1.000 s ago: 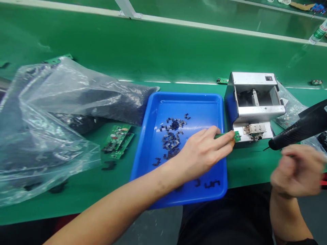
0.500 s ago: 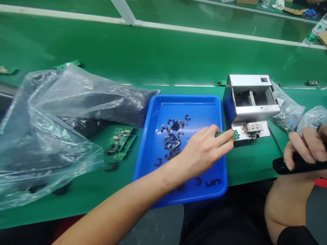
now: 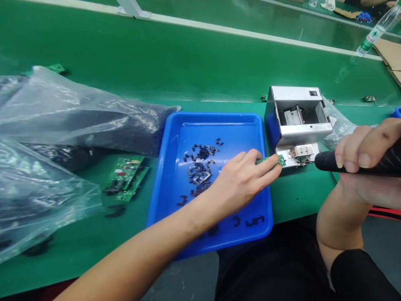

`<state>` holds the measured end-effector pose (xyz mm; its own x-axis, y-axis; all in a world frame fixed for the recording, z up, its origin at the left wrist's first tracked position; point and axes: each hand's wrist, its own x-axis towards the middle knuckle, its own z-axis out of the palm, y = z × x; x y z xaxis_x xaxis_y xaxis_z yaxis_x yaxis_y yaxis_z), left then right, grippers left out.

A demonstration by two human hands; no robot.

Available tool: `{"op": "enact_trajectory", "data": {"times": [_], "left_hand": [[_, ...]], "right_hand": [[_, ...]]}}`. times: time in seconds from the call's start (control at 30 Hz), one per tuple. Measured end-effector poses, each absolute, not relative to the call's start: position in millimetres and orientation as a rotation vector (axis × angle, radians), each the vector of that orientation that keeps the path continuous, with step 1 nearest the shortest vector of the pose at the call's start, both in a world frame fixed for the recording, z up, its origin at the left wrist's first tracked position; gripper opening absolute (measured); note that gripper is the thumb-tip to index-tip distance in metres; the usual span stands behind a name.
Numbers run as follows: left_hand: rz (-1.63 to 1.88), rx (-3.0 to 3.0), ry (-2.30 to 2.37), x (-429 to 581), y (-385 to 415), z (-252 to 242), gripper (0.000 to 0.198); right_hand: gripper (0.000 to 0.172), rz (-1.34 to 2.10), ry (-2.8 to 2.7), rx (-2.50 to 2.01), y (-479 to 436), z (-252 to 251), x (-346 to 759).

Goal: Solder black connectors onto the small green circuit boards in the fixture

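Note:
My left hand (image 3: 242, 182) reaches across the blue tray (image 3: 175, 138) and pinches a small green circuit board (image 3: 275, 160) by its end, holding it against the front plate of a grey metal machine (image 3: 297, 121). My right hand (image 3: 365, 161) is wrapped around a black electric screwdriver (image 3: 326, 162), which lies almost level with its tip at the machine's front fixture, just right of the small board. Several small black clips (image 3: 200, 165) are piled in the tray under my left wrist.
Large clear plastic bags (image 3: 62, 125) with dark parts fill the left of the green bench. Two green circuit boards (image 3: 127, 177) lie between bags and tray. A smaller clear bag (image 3: 340, 127) sits right of the machine. A plastic bottle (image 3: 372, 33) lies far right.
My right hand took hold of the black screwdriver, swung it level and brought its tip to the machine's front. My left hand has kept the small board in place.

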<state>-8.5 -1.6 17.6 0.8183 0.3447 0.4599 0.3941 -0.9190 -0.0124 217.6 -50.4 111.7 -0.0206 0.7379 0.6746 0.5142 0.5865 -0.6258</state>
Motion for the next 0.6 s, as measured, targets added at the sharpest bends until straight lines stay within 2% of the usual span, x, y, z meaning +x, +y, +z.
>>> {"op": "enact_trajectory", "data": {"times": [0.1,0.33,0.6], "left_hand": [[-0.727,-2.876,-0.585,-8.4,-2.3,18.2,0.031],[-0.733,-2.878,-0.597,-9.3,-3.8,18.3,0.029],[-0.693,-2.869,-0.610,-7.6,-4.1,17.5,0.027]], "right_hand": [[0.067,0.367,-1.526,-0.961,-45.1,103.4,214.0],[0.068,0.668,-1.372,-0.676,-34.4,87.3,217.6],[0.046,0.888,-1.243,-0.762,-50.1,101.4,215.7]]}}
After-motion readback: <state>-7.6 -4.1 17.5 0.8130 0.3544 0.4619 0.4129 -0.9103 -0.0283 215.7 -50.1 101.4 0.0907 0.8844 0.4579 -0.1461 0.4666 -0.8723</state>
